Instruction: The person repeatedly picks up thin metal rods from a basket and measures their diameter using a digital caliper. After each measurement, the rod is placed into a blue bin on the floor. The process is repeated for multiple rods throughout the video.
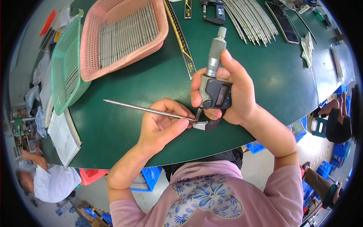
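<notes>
Dusty-pink T-shirt [261, 200] at six o'clock, soft folds near hem [204, 165]. Large butterfly-shaped print [206, 198] on front, blue floral pattern on pale ground; dark lettering [194, 178] at print's twelve o'clock. Short sleeves, plain pink: left sleeve [126, 212] at seven o'clock, right sleeve [284, 191] at four. Black cloth [235, 155] beyond hem. Forearms [126, 166], hands [157, 130] bare.

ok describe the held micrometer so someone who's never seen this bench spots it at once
Start at the green tabletop, then find the right hand over its near part. It holds the digital micrometer, silver-grey thimble pointing toward the far side, measuring end at a thin metal rod. Unlike the other micrometer, lying farther off, this one is gripped.
</notes>
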`<state>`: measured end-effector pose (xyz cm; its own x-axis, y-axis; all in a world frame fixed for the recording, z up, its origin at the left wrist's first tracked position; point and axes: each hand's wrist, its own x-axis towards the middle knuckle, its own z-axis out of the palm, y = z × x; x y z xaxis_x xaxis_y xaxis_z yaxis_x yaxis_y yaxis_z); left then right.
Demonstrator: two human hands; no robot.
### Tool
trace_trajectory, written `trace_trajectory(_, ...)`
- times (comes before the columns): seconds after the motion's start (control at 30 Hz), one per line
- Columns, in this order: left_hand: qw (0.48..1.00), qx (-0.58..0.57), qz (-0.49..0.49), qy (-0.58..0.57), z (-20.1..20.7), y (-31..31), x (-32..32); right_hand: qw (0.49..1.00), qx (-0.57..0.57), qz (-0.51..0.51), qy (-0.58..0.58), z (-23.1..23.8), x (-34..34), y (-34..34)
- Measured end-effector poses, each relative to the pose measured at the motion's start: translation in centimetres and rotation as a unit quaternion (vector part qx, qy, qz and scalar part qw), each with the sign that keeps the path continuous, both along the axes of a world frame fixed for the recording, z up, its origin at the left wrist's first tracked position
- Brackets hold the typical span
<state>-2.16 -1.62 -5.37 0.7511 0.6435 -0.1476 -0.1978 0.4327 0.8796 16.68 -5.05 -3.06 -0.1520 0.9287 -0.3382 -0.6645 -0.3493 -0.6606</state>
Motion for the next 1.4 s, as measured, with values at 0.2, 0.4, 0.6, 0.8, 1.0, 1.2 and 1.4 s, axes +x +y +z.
trace_trajectory(0.2,1.0,0.0,0.005,0.029,0.04,0.07,-0.03,1.0,0.01,0.007,0.02,-0.16,-0.02,-0.09)
trace_trajectory(0.4,0.999,-0.001,0.012,0.03,0.02,0.07,-0.11,1.0,0.008,0.001,0.005,-0.02,-0.2,-0.09)
trace_trajectory(0.6,1.0,0.003,0.006,0.023,0.12,0.14,-0.13,1.0,0.019,0.002,0.002,-0.13,-0.22,-0.06)
trace_trajectory(0.8,1.0,0.002,0.006,0.019,0.04,0.08,-0.16,1.0,0.016,-0.008,-0.004,-0.21,-0.42,-0.06)
trace_trajectory(1.0,1.0,-0.002,0.007,0.012,0.02,0.03,-0.15,1.0,-0.012,-0.011,0.004,-0.13,-0.4,0.02)
trace_trajectory(1.2,1.0,0.008,0.006,0.009,-0.03,0.07,-0.1,1.0,-0.001,0.003,0.018,-0.16,-0.11,0.02)
trace_trajectory(1.4,1.0,0.006,0.004,0.011,-0.02,0.0,-0.11,1.0,-0.012,-0.004,0.024,-0.01,-0.22,-0.13)
